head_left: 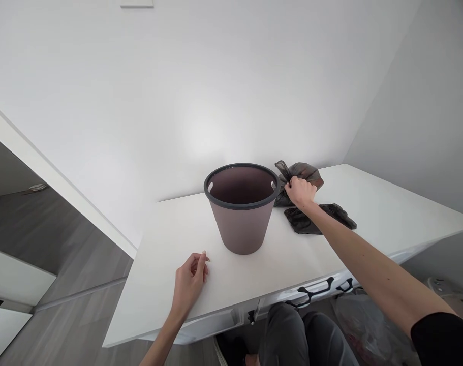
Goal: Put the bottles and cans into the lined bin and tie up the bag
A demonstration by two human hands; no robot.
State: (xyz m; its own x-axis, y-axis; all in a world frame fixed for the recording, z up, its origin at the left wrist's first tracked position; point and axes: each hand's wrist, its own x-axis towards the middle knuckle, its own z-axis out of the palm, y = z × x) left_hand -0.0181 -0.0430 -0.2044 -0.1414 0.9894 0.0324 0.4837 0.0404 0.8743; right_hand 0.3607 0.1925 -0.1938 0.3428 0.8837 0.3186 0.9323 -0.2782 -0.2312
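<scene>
Beside the bin, my right hand (302, 191) is closed round the gathered neck of a full black garbage bag (306, 173). The bag stands on the white table (178, 218) near the wall, its twisted top sticking up past my fist. Below that wrist lies a flat, folded black garbage bag (338, 214), partly covered by my forearm. A mauve trash bin (242, 229) with a dark rim and side handle holes stands upright; its visible inside holds no liner. My left hand (191, 277) hovers at or rests on the tabletop, front left of the bin, fingers loosely curled and holding nothing.
A white wall (201, 101) runs behind the table. Black drawer handles (315, 292) show under the front edge, above my knees (292, 335). A clear plastic bag (372, 325) sits on the floor at right. A mirrored sliding door (21, 218) is at left.
</scene>
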